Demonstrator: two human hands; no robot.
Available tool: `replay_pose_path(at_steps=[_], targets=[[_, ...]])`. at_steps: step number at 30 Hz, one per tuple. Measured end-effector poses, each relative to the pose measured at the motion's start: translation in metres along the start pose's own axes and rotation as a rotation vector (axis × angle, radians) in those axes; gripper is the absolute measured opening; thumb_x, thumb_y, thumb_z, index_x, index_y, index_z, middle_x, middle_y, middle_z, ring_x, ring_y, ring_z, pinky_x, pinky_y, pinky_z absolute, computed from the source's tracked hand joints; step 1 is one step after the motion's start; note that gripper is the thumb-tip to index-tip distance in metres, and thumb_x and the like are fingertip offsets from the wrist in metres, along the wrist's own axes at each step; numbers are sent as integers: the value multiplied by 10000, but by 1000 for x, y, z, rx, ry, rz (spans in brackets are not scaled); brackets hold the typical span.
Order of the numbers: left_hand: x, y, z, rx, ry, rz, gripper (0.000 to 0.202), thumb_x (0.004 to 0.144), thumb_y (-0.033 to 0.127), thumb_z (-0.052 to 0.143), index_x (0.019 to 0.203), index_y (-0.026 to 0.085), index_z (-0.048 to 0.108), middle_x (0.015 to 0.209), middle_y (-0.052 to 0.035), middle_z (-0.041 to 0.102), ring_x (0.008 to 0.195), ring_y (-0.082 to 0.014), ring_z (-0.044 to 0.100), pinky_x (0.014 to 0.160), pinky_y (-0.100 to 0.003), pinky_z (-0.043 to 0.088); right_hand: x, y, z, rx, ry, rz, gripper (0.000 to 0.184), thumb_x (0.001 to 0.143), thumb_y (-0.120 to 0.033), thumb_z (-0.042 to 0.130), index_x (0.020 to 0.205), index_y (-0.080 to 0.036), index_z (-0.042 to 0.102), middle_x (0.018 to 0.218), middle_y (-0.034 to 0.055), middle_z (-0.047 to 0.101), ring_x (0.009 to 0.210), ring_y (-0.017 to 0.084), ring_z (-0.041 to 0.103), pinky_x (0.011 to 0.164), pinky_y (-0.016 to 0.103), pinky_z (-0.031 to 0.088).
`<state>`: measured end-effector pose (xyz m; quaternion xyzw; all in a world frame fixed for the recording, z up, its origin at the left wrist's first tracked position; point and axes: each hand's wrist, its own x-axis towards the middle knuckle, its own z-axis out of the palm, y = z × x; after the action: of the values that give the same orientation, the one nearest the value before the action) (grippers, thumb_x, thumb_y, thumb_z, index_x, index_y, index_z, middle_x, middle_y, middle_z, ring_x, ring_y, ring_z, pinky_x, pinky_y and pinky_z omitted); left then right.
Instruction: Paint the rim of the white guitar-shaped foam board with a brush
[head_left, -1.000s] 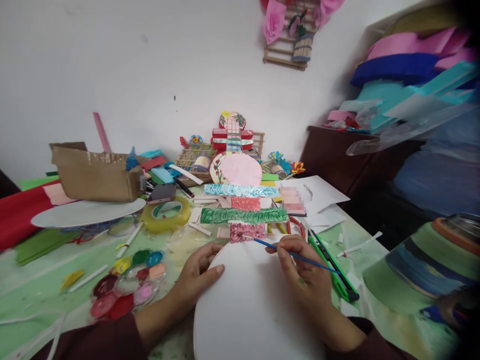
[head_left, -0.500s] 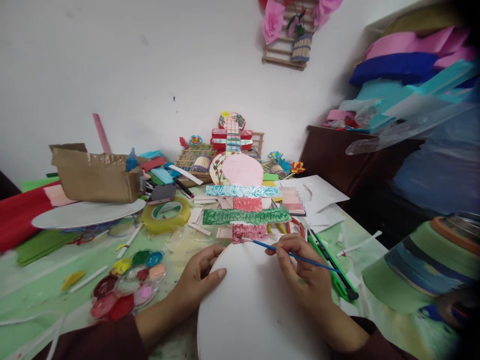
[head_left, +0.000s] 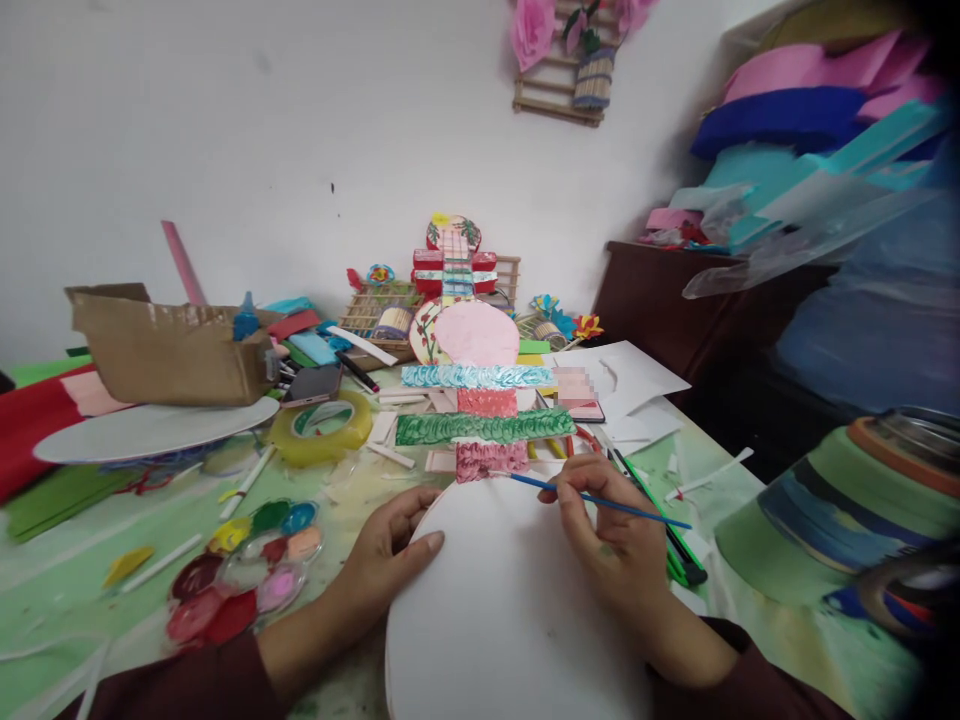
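Note:
My right hand pinches a thin blue paintbrush, its tip touching the lower pink painted block of a guitar-shaped craft piece. That piece has a white round body, a green painted bar, a red block, a blue bar and a pink round top. My left hand rests on the left rim of the white round body, fingers curled loosely against it, thumb laid flat on top.
A round paint palette lies left of my left hand. A yellow tape roll, a white oval board and a cardboard box sit further left. A green utility knife lies by my right hand. Foam sheets are stacked right.
The view has shifted slightly, so everything sits a little lower-left. The brush tip stays at the lower pink block; both hands keep their places.

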<state>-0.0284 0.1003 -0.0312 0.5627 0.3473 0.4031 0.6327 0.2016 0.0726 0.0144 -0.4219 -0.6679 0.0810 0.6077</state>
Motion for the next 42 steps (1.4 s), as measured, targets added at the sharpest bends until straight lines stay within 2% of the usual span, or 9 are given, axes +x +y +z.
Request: replay_pose_path(at_steps=[6, 10, 18, 26, 30, 36, 42], targets=[[0, -5, 0, -25, 94, -11, 482, 719, 454, 763, 1086, 177, 618, 848, -46, 678, 703, -176, 631, 545, -191, 467, 1, 3, -2, 9, 21, 34, 149, 846, -121, 531, 728, -210, 553, 712, 6, 581, 703, 150, 566, 702, 315, 450], [2, -7, -1, -24, 82, 16, 484, 711, 462, 763, 1074, 170, 629, 873, -60, 684, 690, -179, 628, 520, -192, 464, 1, 2, -3, 3, 12, 40, 158, 846, -124, 532, 716, -211, 550, 702, 1, 577, 704, 150, 564, 701, 315, 451], [0, 3, 2, -21, 67, 8, 448, 725, 436, 758, 1060, 166, 631, 878, -65, 694, 697, -194, 641, 547, -219, 494, 1, 3, -4, -49, 42, 57, 144, 836, -145, 532, 711, -217, 543, 690, 4, 571, 686, 157, 566, 666, 315, 459], [0, 3, 1, -6, 83, 0, 457, 714, 439, 762, 1053, 163, 628, 951, -94, 701, 817, -262, 671, 570, -233, 504, 1, 2, -6, -65, 82, 51, 155, 837, -136, 536, 709, -222, 542, 684, -4, 582, 687, 157, 569, 699, 325, 456], [-1, 0, 1, -44, 86, -17, 492, 718, 431, 758, 1106, 164, 617, 962, -95, 702, 708, -226, 670, 530, -229, 493, 2, 2, -8, -47, 77, 44, 160, 839, -134, 535, 705, -221, 540, 679, -6, 576, 673, 154, 560, 699, 331, 459], [0, 1, 2, -134, 138, -42, 523, 660, 414, 793, 1087, 154, 640, 918, -94, 706, 613, -203, 657, 501, -240, 495, 1, -1, -8, 18, 180, 6, 146, 879, -152, 511, 762, -220, 566, 730, 17, 607, 768, 183, 580, 742, 359, 473], [4, 11, 3, -265, 220, -112, 524, 595, 373, 807, 1036, 130, 664, 750, -68, 707, 555, -205, 654, 492, -249, 491, -2, 1, -7, 41, 116, -70, 139, 862, -104, 536, 849, -236, 575, 787, 17, 618, 808, 186, 592, 747, 357, 477]])
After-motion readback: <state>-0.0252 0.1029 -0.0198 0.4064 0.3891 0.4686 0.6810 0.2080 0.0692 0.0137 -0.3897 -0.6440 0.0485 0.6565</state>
